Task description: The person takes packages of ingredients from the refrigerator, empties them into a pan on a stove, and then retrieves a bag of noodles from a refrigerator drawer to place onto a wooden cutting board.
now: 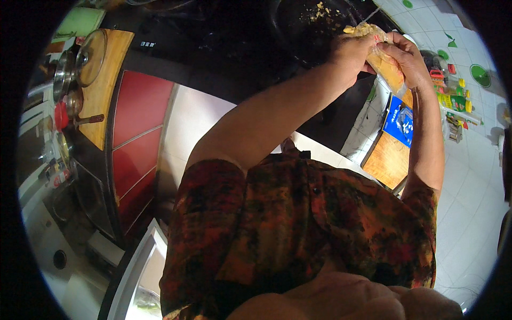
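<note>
Both of my hands are on a clear plastic bag of yellow-tan food near the top right. My left hand grips its upper part, and my right hand holds its right side, close to the left. Crumbly yellow food shows at the bag's upper end. Just left of it, a dark wok holds scattered yellow pieces. The fingertips of my left hand are partly hidden.
Bottles with yellow caps stand by the tiled wall. A blue packet lies on a wooden board. At the left are another wooden board, a glass lid and red cabinet fronts.
</note>
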### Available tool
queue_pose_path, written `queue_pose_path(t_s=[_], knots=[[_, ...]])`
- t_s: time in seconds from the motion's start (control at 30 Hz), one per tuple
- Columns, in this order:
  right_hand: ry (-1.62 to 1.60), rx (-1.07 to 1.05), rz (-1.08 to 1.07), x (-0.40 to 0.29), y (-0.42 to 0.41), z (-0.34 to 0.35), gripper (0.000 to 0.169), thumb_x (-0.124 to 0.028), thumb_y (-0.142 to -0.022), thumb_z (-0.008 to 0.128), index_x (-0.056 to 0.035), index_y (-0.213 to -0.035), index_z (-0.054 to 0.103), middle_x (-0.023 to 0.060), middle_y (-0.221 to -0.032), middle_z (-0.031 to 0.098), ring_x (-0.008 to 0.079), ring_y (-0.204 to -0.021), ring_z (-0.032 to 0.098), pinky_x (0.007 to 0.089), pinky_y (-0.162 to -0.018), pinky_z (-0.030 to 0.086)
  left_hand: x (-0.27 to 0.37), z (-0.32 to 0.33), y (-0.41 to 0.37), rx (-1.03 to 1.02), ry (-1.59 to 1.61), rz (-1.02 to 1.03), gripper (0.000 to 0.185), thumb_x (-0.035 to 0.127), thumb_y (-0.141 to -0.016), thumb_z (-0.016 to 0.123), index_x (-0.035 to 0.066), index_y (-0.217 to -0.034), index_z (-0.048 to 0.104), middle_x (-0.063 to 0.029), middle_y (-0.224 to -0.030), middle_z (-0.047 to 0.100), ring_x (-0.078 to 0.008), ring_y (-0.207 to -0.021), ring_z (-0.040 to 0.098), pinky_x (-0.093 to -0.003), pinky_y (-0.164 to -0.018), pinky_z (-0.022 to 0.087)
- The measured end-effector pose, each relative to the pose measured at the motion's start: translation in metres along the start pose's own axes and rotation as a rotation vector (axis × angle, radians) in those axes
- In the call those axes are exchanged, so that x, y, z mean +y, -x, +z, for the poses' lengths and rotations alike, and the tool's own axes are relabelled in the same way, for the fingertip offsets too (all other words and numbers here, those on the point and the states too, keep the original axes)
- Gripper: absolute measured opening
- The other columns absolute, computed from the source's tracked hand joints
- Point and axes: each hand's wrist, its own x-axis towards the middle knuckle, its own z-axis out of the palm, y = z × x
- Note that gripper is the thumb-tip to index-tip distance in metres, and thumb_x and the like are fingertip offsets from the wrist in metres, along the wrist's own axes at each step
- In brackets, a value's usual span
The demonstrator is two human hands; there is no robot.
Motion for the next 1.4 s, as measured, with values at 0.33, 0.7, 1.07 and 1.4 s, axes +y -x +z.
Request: queue_pose_path(t_s=[0.33, 0.7, 1.07, 1.4], knots=[[0.009, 0.076, 0.101, 0.013, -0.013, 0.008, 0.015, -0.019, -0.09, 0.065, -0.0041, -0.091, 0.066, -0.0004, -0.078, 0.064, 0.0056, -0.065, 0.057, 0.0205, -0.061, 0.047, -0.001, -0.01, -0.005, -0.009, -0.059, -0.095, 0.031, 0.025, -0.094, 0.048, 0.0, -0.11, 0.058, -0.0167, -0.099, 0.064, -0.0285, -0.084, 0.067, -0.0434, -0.069, 0.058], [0.11, 0.049, -0.111, 0.012, -0.022, 0.006, 0.011, -0.013, -0.09, 0.063, -0.0044, -0.096, 0.064, -0.0001, -0.081, 0.063, 0.0061, -0.069, 0.058, 0.0214, -0.064, 0.048, -0.01, 0.001, -0.003, 0.074, 0.145, -0.104, 0.026, 0.014, -0.092, 0.058, 0.001, -0.115, 0.055, -0.0135, -0.106, 0.063, -0.0271, -0.095, 0.065, -0.0469, -0.085, 0.053], [-0.014, 0.042, -0.341, -0.036, 0.02, 0.011, 0.033, -0.019, -0.094, 0.058, -0.0053, -0.124, 0.057, 0.0062, -0.117, 0.062, 0.0161, -0.105, 0.059, 0.0301, -0.092, 0.047, 0.034, -0.04, -0.054, -0.358, 0.296, -0.351, 0.029, 0.016, -0.099, 0.044, -0.002, -0.118, 0.056, -0.0097, -0.104, 0.065, -0.021, -0.088, 0.063, -0.0333, -0.081, 0.054], [-0.057, 0.323, -0.452, -0.032, -0.022, 0.007, 0.03, -0.021, -0.092, 0.064, 0.0016, -0.111, 0.059, 0.0062, -0.092, 0.066, 0.0148, -0.081, 0.063, 0.029, -0.075, 0.051, 0.112, -0.072, -0.074, -0.382, -0.36, 0.179, 0.029, 0.025, -0.093, 0.06, 0.0, -0.107, 0.058, -0.0111, -0.094, 0.062, -0.0176, -0.065, 0.059, -0.0327, -0.054, 0.05]])
